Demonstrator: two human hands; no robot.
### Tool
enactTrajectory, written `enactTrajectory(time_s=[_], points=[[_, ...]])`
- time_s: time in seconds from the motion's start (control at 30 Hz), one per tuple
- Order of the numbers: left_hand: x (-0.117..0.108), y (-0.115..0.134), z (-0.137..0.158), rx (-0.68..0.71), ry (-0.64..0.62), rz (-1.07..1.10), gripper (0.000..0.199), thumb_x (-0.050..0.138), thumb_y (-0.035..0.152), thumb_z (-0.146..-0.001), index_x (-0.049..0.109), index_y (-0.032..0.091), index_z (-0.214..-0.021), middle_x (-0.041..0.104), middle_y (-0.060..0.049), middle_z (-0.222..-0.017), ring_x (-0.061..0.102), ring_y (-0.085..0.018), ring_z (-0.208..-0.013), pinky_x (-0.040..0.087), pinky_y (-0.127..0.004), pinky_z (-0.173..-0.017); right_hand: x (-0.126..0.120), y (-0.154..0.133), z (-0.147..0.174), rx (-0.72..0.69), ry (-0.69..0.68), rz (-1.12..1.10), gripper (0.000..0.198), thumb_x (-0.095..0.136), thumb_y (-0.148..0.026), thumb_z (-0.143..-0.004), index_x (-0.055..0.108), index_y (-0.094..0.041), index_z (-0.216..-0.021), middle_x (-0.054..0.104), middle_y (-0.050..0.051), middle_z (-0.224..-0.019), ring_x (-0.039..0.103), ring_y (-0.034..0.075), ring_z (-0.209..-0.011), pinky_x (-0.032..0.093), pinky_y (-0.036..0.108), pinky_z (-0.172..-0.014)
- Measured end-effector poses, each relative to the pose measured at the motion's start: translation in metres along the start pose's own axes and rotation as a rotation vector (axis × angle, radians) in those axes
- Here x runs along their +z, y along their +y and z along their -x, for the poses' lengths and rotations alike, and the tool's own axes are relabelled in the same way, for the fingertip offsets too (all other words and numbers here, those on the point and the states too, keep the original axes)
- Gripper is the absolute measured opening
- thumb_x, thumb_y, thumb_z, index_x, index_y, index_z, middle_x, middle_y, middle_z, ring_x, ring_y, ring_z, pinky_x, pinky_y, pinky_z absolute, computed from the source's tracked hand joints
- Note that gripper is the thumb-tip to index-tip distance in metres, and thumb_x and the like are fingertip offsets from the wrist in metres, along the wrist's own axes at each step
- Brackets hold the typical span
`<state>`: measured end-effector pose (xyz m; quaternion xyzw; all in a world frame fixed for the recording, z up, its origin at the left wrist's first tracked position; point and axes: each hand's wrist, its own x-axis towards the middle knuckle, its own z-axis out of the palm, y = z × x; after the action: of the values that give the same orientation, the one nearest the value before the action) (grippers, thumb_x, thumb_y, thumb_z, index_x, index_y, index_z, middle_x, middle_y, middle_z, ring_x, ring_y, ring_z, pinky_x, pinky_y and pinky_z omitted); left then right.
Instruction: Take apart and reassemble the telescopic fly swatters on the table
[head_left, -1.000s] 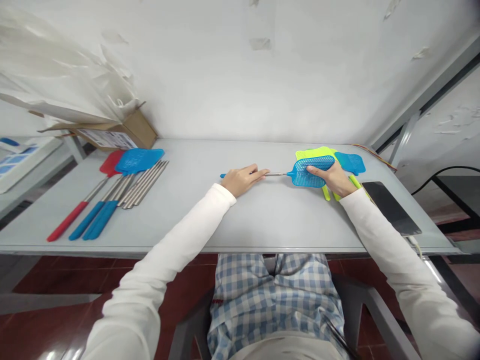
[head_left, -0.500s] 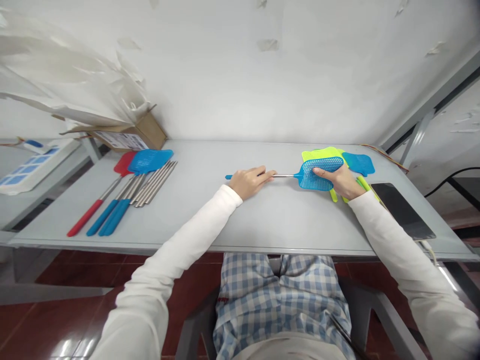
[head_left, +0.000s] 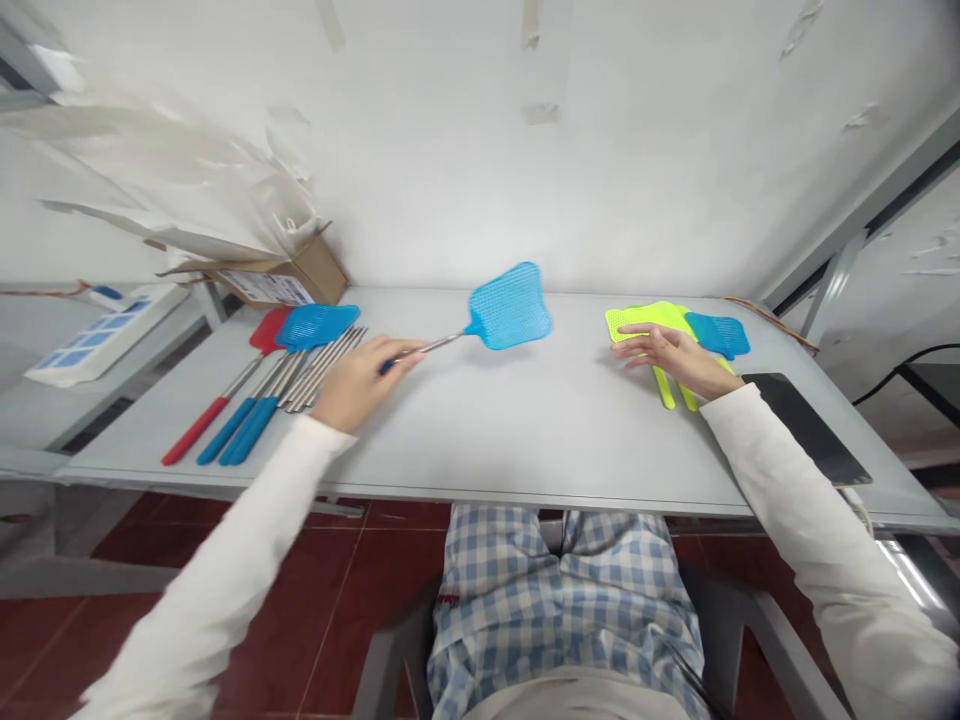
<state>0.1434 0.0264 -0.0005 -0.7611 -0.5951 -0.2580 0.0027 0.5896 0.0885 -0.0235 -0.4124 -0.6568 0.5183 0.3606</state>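
Observation:
My left hand [head_left: 367,380] is closed round the handle end of a blue fly swatter [head_left: 511,308], whose mesh head points right, raised over the table. Over the yellow-green fly swatter heads [head_left: 667,316] on the right, my right hand [head_left: 667,358] is open with fingers spread and nothing in it. Beside those heads is another blue swatter head [head_left: 718,333]. On the left lie a red fly swatter [head_left: 196,430] and blue-handled fly swatters [head_left: 251,430], heads toward the wall. Several bare metal rods [head_left: 330,365] lie next to them, near my left hand.
A dark phone [head_left: 810,425] with a white cable lies at the right of the grey table [head_left: 540,440]. An open cardboard box [head_left: 289,278] stands at the back left. Farther left is a white and blue object [head_left: 101,335]. The white wall [head_left: 450,150] bounds the back.
My left hand has carried the blue swatter leftward, its head now angled up toward the wall. My right hand has let go of the swatter's head and opened.

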Motion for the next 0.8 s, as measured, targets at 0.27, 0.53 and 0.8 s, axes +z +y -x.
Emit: enactTrajectory(time_s=[0.27, 0.53, 0.8], points=[[-0.082, -0.086, 0.045, -0.731, -0.104, -0.508, 0.053, 0.032, 0.06, -0.089, 0.066, 0.03, -0.116, 0.071, -0.003, -0.096, 0.055, -0.024, -0.08, 0.037, -0.029, -0.066, 0.011, -0.004, -0.001, 0.099, -0.033, 0.149, 0.049, 0.064, -0.065, -0.08, 0.072, -0.023, -0.104, 0.074, 0.008, -0.102, 0.067, 0.023, -0.095, 0.053, 0.041, -0.088], [-0.047, -0.101, 0.049, -0.809, -0.069, -0.583, 0.064, 0.019, 0.05, -0.091, 0.064, 0.017, -0.121, 0.068, -0.016, -0.103, 0.052, -0.026, -0.078, 0.03, -0.029, -0.061, 0.008, 0.001, -0.003, 0.105, -0.01, 0.149, 0.047, 0.066, -0.062, -0.079, 0.072, -0.022, -0.102, 0.073, 0.007, -0.096, 0.066, 0.02, -0.084, 0.052, 0.038, -0.081], [-0.03, -0.103, 0.035, -0.803, -0.096, -0.683, 0.061, 0.019, 0.042, -0.092, 0.064, 0.01, -0.119, 0.064, -0.021, -0.108, 0.051, -0.026, -0.083, 0.027, -0.027, -0.061, 0.011, -0.004, -0.001, 0.124, -0.036, 0.167, 0.048, 0.066, -0.062, -0.079, 0.072, -0.021, -0.102, 0.073, 0.007, -0.093, 0.064, 0.018, -0.081, 0.052, 0.039, -0.083]])
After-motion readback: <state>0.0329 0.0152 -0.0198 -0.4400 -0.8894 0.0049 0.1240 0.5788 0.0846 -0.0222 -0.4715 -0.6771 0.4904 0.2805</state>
